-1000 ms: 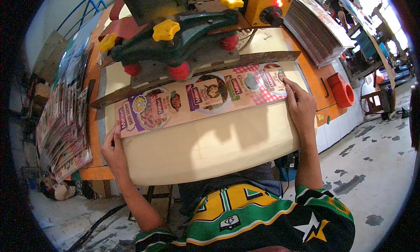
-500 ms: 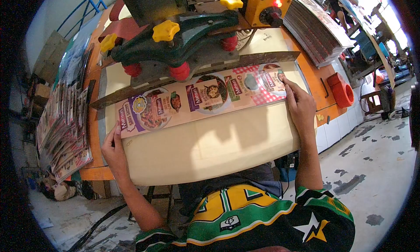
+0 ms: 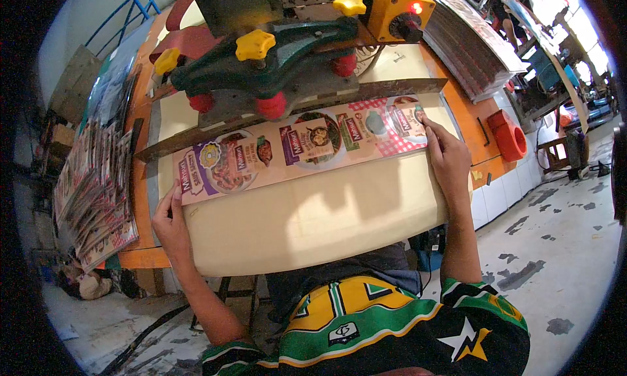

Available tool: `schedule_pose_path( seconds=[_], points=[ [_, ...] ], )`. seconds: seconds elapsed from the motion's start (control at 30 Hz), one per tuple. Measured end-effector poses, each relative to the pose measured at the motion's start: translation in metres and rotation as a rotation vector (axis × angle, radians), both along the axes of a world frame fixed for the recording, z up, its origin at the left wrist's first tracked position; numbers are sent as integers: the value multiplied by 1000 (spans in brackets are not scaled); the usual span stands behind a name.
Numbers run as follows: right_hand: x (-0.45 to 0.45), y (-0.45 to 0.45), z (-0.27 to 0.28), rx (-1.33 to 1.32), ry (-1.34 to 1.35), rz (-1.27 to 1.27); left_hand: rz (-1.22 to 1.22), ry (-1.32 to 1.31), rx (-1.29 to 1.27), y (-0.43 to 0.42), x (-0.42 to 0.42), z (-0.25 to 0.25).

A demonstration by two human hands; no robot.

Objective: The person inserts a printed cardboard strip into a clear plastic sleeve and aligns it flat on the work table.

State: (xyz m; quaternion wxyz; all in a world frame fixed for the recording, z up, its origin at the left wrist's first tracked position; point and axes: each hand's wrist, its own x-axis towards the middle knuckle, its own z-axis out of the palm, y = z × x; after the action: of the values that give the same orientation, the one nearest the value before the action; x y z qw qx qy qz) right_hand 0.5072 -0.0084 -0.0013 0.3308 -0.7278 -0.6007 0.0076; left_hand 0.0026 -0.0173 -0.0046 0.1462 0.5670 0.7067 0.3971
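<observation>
A long printed sheet (image 3: 277, 147) with food pictures and "Mahsuri" labels lies across a cream-coloured board (image 3: 313, 213). At its left end, my left hand (image 3: 171, 227) pinches the edge between thumb and fingers. My right hand (image 3: 449, 153) grips the opposite end, thumb on top. Just beyond the sheet's far edge runs a long dark metal bar (image 3: 398, 89), under a dark green press head (image 3: 281, 59) with red rubber feet (image 3: 271, 106) and yellow star knobs (image 3: 255, 44). The bar hides whatever part of the sheet reaches behind it.
A yellow control box (image 3: 400, 15) with a lit red lamp is at the upper right. Printed sheets (image 3: 98, 193) are piled on the left, and a tall stack (image 3: 470, 43) stands at the back right. A red ring-shaped part (image 3: 508, 136) sits at the table's right edge. Another person (image 3: 516, 10) is in the background.
The press head with its yellow knobs appears slightly further right in view. Both hands and the printed sheet stay practically where they were.
</observation>
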Motion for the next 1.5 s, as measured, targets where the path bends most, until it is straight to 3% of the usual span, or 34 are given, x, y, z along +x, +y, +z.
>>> schedule_pose_path(
  seconds=[1.43,1.5],
  points=[
    [0,-1,1,-28,0,-32,-22,66,4,1,-2,-2],
    [1,0,-2,83,-33,27,-35,69,4,1,-1,-1]
  ],
)
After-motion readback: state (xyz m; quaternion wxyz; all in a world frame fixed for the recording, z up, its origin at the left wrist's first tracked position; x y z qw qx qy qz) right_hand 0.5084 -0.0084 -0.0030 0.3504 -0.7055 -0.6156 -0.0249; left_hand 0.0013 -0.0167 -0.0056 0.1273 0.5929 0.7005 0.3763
